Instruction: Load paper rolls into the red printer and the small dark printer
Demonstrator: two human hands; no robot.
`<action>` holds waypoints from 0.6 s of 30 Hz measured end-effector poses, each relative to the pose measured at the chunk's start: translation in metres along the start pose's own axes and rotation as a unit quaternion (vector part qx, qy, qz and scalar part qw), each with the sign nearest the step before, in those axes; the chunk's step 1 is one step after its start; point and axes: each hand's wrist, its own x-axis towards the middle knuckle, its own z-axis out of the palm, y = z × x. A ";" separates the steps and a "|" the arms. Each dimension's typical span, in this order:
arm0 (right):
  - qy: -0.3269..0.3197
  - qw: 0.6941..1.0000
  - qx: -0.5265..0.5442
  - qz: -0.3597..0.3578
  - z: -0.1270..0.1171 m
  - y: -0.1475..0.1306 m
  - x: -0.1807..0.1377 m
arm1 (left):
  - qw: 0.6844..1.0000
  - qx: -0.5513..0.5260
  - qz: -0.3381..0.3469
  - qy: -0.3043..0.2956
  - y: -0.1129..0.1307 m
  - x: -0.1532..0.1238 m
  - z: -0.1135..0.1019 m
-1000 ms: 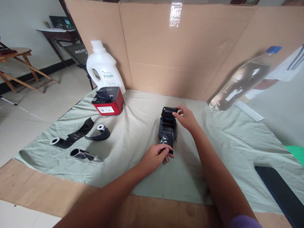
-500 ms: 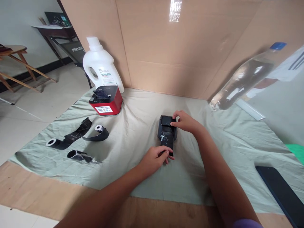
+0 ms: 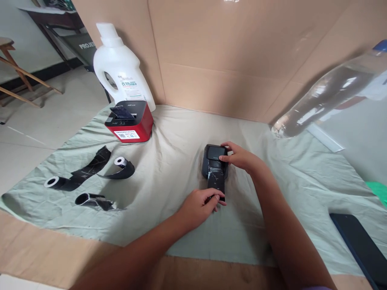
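Right hand (image 3: 242, 158) clasps the lid of the black printer (image 3: 212, 160), steadying it; left hand (image 3: 198, 205) pinches the black strip (image 3: 217, 183) taut.

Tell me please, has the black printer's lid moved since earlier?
Yes: the lid has swung down onto the printer body, under the right hand.

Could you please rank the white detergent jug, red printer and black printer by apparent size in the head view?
1. white detergent jug
2. red printer
3. black printer, partly hidden by the right hand
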 end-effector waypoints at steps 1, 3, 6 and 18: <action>0.003 1.000 -0.001 -0.004 0.002 0.001 0.000 | 1.000 -0.001 0.004 0.000 0.000 0.000 0.001; -0.003 1.000 0.009 -0.008 0.004 0.002 -0.002 | 1.000 -0.008 0.010 -0.005 0.000 -0.002 0.001; -0.015 1.000 0.028 0.002 0.003 0.000 -0.007 | 0.999 0.021 0.034 0.021 0.005 -0.003 -0.006; -0.057 0.994 0.098 -0.006 -0.005 0.012 -0.010 | 0.990 -0.011 -0.121 0.066 0.032 0.088 -0.073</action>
